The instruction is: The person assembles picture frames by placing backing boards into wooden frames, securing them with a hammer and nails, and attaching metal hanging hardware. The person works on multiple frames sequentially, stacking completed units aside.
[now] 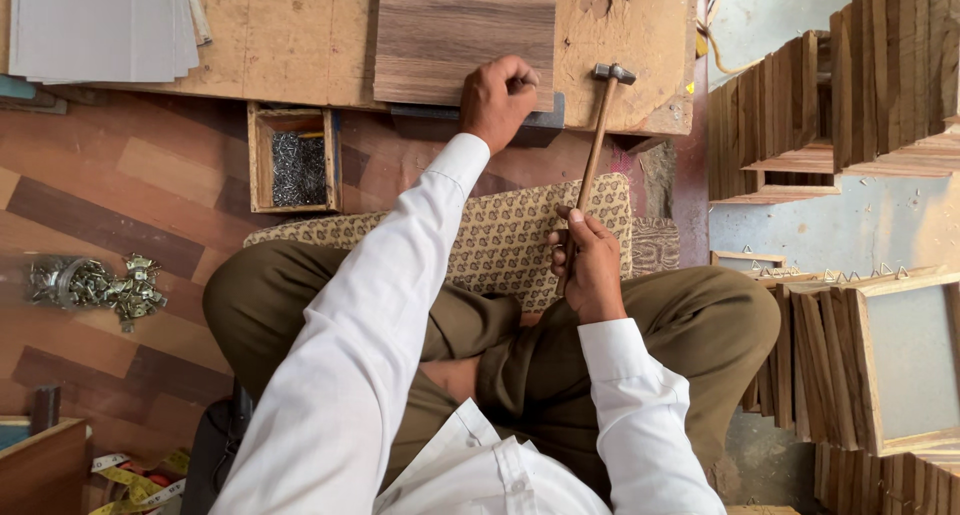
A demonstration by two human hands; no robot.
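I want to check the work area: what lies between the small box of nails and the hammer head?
In the head view, the left hand lies between the box of nails and the hammer head, resting on the wooden panel edge.

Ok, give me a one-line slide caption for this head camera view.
Seated cross-legged, a person's left hand pinches at the edge of a dark wood-grain panel while the right hand grips a wooden-handled hammer.

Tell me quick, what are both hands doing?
Left hand: closed, pinching something too small to tell against the wooden panel.
Right hand: closed around the hammer handle.
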